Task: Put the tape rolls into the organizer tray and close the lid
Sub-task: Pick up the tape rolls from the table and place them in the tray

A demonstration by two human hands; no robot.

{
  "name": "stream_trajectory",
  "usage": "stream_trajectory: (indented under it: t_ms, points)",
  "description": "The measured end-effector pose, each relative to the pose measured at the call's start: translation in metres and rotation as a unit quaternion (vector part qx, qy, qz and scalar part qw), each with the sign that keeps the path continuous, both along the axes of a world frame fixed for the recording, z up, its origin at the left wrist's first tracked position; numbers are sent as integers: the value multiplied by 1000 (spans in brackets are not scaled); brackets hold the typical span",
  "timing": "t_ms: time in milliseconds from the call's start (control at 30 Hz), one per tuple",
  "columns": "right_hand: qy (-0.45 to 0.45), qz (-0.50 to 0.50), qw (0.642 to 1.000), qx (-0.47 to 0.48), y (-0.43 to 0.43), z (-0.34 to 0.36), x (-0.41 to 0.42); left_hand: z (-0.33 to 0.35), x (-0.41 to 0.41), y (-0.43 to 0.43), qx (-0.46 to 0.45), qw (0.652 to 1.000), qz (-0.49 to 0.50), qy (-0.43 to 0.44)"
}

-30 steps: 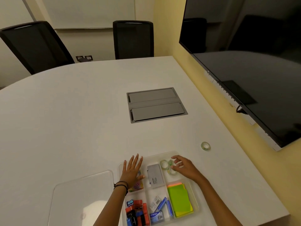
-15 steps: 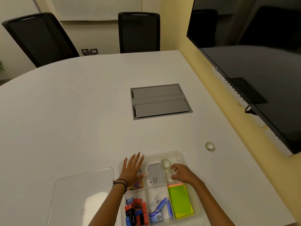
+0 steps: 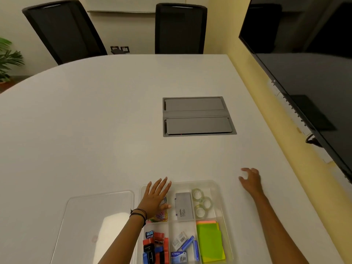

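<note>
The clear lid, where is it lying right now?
In the head view the clear lid lies flat on the table, just left of the organizer tray, beside the left hand.

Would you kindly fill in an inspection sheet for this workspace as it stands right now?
Surface: white table with a closed grey hatch set in it.
Job's things: three tape rolls in the far-right compartment of the clear organizer tray; lid off, lying flat left of the tray.
Clutter: nothing seen outside the tray; inside it, a grey box and green notes.
Grippers: left hand flat over the tray's far-left corner; right hand on the table right of the tray, fingers curled, anything beneath hidden.
Cables: one dark lead under the screen.
Surroundings: two black chairs, a plant.
</note>
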State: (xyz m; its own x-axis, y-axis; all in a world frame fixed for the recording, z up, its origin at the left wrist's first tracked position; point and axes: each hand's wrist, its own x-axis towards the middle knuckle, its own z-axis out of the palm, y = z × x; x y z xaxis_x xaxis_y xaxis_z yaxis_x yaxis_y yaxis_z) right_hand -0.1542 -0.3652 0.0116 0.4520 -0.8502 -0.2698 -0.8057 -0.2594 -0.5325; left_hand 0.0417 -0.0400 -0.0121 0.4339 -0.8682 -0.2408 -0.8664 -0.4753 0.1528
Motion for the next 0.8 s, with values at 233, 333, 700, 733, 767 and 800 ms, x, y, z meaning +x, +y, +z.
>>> stream_trajectory:
  t_ms: [233,333,700,733,767,800]
  points:
    - [99,-72,992,41,-24,-15,-4,8,-4,3,48,999,13,-4]
    - [110,-107,985,84,-14,-21,-1,8,-4,0,26,1000,-7,4]
    - [166,17,983,-79,30,-41,-8,12,-5,0,16,1000,2,13]
    - [172,35,980,-90,38,-42,-10,14,-6,0,25,1000,4,15]
    - [173,50,979,-100,44,-43,-12,15,-6,0,33,999,11,16]
    - [169,59,978,-107,51,-44,-13,16,-7,-1,38,999,17,16]
